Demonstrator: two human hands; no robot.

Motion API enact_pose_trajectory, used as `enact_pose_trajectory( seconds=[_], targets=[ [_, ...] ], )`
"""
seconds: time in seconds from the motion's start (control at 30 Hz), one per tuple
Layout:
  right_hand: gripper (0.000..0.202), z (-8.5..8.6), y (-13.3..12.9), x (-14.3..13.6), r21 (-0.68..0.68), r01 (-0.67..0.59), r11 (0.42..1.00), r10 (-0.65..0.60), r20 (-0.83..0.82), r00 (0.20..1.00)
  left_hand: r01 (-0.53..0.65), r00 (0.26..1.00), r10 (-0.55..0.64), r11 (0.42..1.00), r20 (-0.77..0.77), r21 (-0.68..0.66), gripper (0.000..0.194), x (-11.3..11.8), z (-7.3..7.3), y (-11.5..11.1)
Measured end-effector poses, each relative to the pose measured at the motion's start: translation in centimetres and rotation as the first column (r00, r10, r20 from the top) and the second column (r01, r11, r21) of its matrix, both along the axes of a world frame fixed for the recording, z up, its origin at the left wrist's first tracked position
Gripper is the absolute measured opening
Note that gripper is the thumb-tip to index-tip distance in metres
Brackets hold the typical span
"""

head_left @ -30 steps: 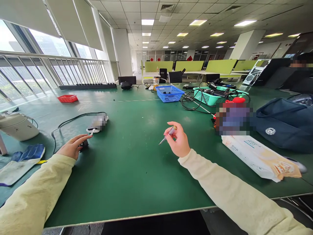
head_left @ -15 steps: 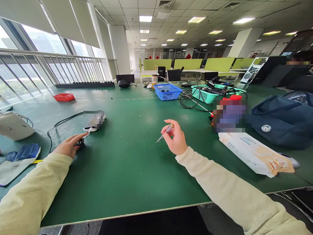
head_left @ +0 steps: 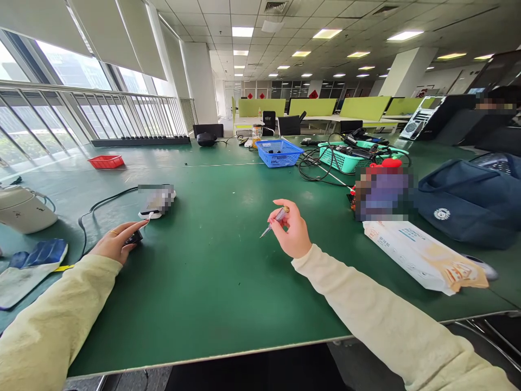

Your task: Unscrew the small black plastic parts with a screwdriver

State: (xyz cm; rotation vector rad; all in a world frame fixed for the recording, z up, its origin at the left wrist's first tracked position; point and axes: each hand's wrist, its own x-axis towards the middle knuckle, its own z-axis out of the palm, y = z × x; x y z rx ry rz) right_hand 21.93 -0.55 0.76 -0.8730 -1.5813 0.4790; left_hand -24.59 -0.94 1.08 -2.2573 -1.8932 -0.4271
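Observation:
My right hand [head_left: 296, 234] is closed round a small screwdriver [head_left: 279, 215], held between thumb and fingers above the green table [head_left: 211, 293]. Its thin metal tip points down and to the left. On the left, my left hand [head_left: 113, 244] lies over a small black object [head_left: 134, 238], fingers bent around its top and side. Most of that object is hidden under the palm, so its kind does not show. Just beyond those fingertips, a phone-like device [head_left: 157, 203], partly blurred out, lies on the table with a white plug at its near end.
A white kettle [head_left: 26, 209] and blue-grey gloves [head_left: 35, 269] lie at left. Farther back are a red tray [head_left: 106, 162], a blue basket [head_left: 280, 155] and a green basket [head_left: 345, 160] with cables. A wipes pack [head_left: 423, 255] and navy bag [head_left: 472, 201] stand right.
My left hand has shifted very slightly to the right with the black object under it. My right hand and the screwdriver stay in place.

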Motion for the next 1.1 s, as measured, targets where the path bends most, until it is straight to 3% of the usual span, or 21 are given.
enact_pose_trajectory(
  seconds=[0.27, 0.57, 0.73, 0.9, 1.03, 1.1],
  targets=[
    [0.036, 0.0, 0.0, 0.1, 0.007, 0.0, 1.0, 0.0, 0.008, 1.0, -0.069, 0.997, 0.071, 0.997, 0.043, -0.043, 0.062, 0.1, 0.0, -0.1],
    [0.036, 0.0, 0.0, 0.0, 0.009, -0.006, 1.0, 0.006, 0.004, 1.0, -0.067, 0.994, 0.072, 0.997, 0.089, -0.049, 0.068, 0.3, 0.2, -0.3],
    [0.036, 0.0, -0.1, 0.0, 0.006, -0.003, 1.0, 0.002, 0.012, 1.0, -0.17, 0.98, 0.176, 0.983, 0.094, -0.066, 0.073, 0.0, 0.2, -0.2],
    [0.036, 0.1, -0.1, 0.0, 0.02, -0.001, 1.0, 0.001, 0.004, 1.0, -0.275, 0.958, 0.281, 0.957, 0.06, -0.089, 0.064, 0.0, 0.6, -0.5],
    [0.036, 0.2, -0.1, 0.0, 0.018, -0.003, 1.0, 0.003, 0.002, 1.0, -0.253, 0.965, 0.249, 0.967, 0.076, 0.038, 0.055, 2.3, 1.4, -1.2],
    [0.036, 0.1, -0.1, -0.1, 0.021, -0.006, 1.0, 0.006, -0.001, 1.0, -0.16, 0.983, 0.149, 0.982, 0.107, 0.104, 0.05, 4.8, 1.8, -1.6]
  ],
)
